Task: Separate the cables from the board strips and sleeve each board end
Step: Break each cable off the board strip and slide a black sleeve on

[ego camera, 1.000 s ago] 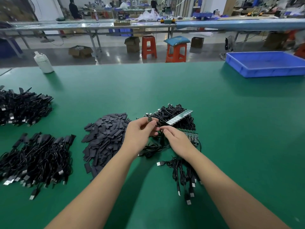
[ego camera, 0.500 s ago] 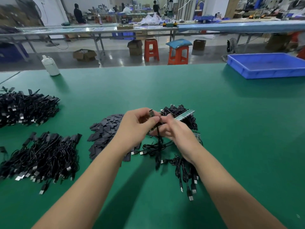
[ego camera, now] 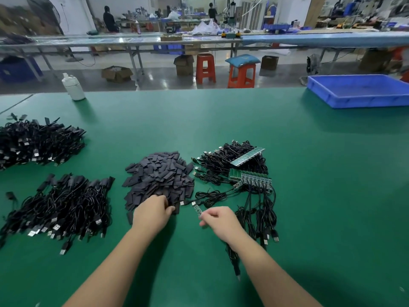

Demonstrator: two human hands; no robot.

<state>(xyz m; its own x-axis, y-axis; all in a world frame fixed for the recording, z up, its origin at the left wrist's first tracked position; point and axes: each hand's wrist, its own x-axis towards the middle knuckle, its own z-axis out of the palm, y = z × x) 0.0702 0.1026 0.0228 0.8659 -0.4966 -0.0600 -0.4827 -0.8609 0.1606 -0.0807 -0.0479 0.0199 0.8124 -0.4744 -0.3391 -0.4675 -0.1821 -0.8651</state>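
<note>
Green felt-looking worktop (ego camera: 221, 120), matte and a bit fuzzy, with everything laid out in heaps. Far left there's a tangled heap of thin black cables (ego camera: 37, 142) with shiny metal USB plugs poking out, and a second heap (ego camera: 59, 209) just below it, same glossy black cord with flat black sleeved ends on top. A white plastic bottle (ego camera: 73, 87) stands at the back edge.

Middle is the sleeve pile (ego camera: 159, 176): flat dark grey rectangles, dull and rubbery looking, all cut short and lying every which way. The left hand (ego camera: 152, 216) is at the near edge of that pile, fingers curled down into it, though I can't tell if it has actually got hold of one.

Just right of that, the right hand (ego camera: 219, 219) pinches a single small board (ego camera: 197, 209) between thumb and fingertips. It's a narrow green strip with a silvery tip, pointing up and left, held just above the worktop, and its black cable runs down under the wrist.

Beyond it sit the board strips (ego camera: 250, 177): green, ridged rows of little boards joined side by side, black cables hanging off toward me. Another strip (ego camera: 247, 157) lies tilted on a coiled cable bundle (ego camera: 225, 160) behind.

Far right at the back, a shallow blue plastic tray (ego camera: 358, 100), smooth and rectangular.
</note>
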